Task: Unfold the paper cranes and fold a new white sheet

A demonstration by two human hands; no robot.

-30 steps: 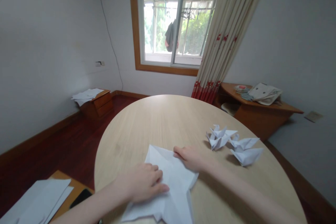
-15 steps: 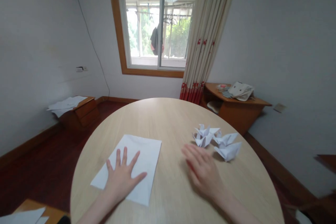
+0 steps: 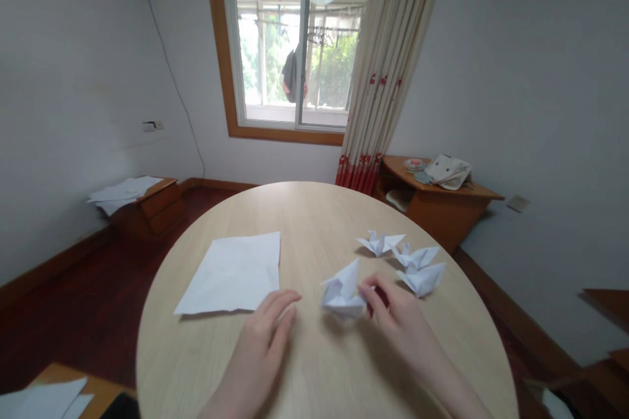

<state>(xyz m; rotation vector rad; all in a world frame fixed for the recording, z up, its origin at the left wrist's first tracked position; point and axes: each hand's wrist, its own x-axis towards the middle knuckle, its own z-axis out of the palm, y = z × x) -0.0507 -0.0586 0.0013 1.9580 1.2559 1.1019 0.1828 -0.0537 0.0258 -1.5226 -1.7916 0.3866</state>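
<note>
The right hand pinched a paper crane by one tip, near the middle of the bench, toward the near edge. The left hand lay beside it, fingers loose, gripping nothing. The crane seemed light, thin, easily crushed; a firm folded point looked the safest hold. Its folds were blurred, and whether it touched the bench was unclear. A sheet lay toward the left edge.

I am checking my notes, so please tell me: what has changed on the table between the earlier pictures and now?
The left hand left the flat white paper sheet and moved right, over the round wooden table. The right hand, open before, now pinches a white folded paper bird. The other folded paper birds stayed at the right.
</note>
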